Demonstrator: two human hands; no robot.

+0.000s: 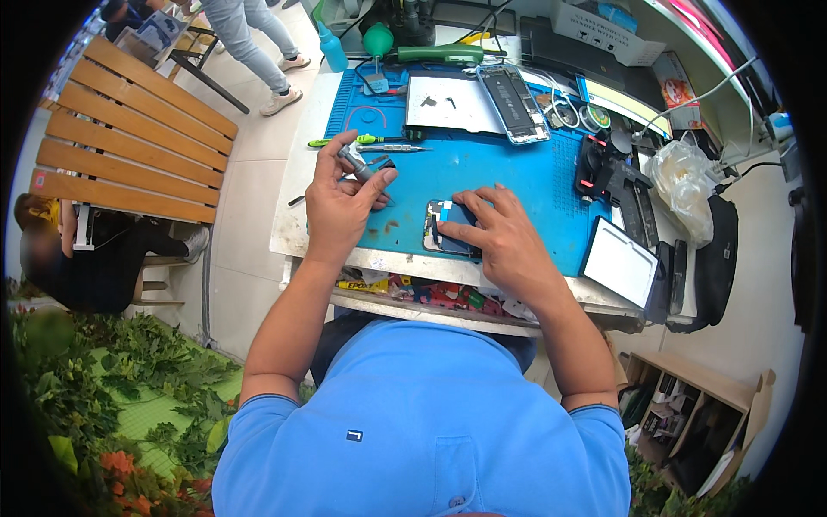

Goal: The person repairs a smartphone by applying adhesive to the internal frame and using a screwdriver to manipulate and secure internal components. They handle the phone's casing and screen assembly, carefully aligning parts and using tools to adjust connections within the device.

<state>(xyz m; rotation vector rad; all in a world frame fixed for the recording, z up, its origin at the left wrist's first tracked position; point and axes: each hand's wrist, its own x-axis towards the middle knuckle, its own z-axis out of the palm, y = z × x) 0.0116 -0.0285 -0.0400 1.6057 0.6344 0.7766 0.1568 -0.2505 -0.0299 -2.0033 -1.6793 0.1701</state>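
A grey metal precision screwdriver (355, 162) is held in my left hand (338, 207), its thin tip pointing down toward the mat. By the thumb is a small dark piece (387, 163); whether it is held I cannot tell. My right hand (508, 237) presses a phone screen assembly (453, 244) onto the blue mat (405, 181) near its front edge. The index finger lies across the screen's back, and the other fingers grip its far side. Part of the screen is hidden under the hand. Beyond lies an opened phone body (514, 105) with its battery showing.
A green-handled tool (366, 139) and a slim metal screwdriver (392, 148) lie past my left hand. Farther back are a white board (452, 103) and a green blower bulb (378, 40). A black clamp fixture (610, 164) and a white tray (620, 263) stand right.
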